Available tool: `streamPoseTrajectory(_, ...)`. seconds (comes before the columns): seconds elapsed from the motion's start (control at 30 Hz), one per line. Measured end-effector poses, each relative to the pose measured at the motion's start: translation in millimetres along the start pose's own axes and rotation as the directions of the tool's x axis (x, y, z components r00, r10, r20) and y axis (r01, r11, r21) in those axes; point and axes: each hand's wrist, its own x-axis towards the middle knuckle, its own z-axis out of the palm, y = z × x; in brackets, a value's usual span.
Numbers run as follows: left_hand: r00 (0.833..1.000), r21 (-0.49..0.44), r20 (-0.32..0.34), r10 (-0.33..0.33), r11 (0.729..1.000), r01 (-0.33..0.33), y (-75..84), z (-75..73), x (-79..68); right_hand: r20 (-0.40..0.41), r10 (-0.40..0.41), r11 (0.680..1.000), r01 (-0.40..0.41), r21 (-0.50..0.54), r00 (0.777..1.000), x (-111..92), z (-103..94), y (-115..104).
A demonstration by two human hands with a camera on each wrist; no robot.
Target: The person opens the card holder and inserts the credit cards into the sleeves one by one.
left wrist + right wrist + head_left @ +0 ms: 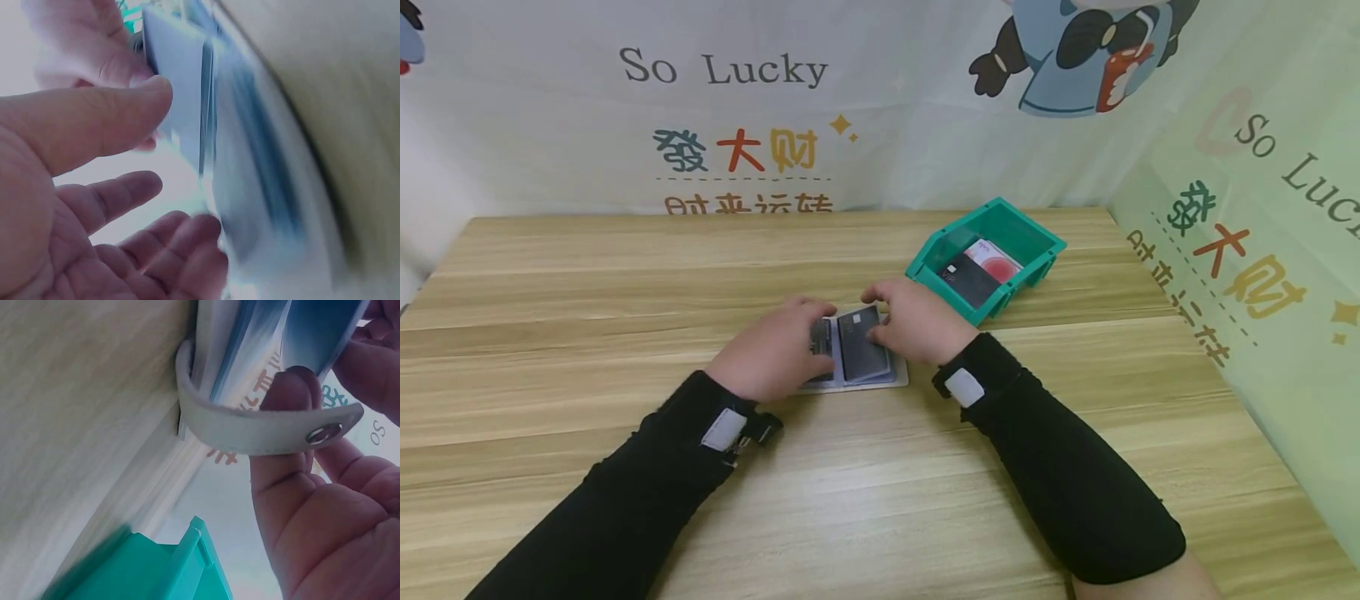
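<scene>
a rectangular dark-grey card (pixel 863 343) is pinched by the right hand (pixel 922 322) over a white-strapped cardholder (pixel 898 376); the left hand (pixel 772 350) is spread.

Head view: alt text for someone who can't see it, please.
Right hand holds a dark card at an open card holder; left hand partly covers the holder's left side. Beyond, a green bin of cards stands on the wooden table.

- The black-fabric-sleeved left arm (pixel 625 492) slanted inward toward the pale wood-grain tabletop's (pixel 587 275) far edge.
- The left hand (pixel 775 348) had its thumb extended, other fingers spread and loosely bent.
- The black-fabric-sleeved right arm (pixel 1067 467) angled inward, opposite.
- The right hand (pixel 921 321) pinched, thumb and fingers bent.
</scene>
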Motion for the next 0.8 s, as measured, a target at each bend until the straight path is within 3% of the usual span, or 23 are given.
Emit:
streamPoseTrajectory(0.27,1.0,0.047,0.01,-0.015,0.999,0.014,-14.0,-5.6,-3.9,-0.003,0.009,0.999,-0.009,0.054,1.0,-2.0,1.0,-0.5)
streamPoseTrajectory(0.8,1.0,0.085,-0.013,-0.018,0.996,0.019,-13.8,-1.8,-5.1,-0.015,0.032,0.992,-0.03,0.125,0.999,-5.2,0.6,-5.8)
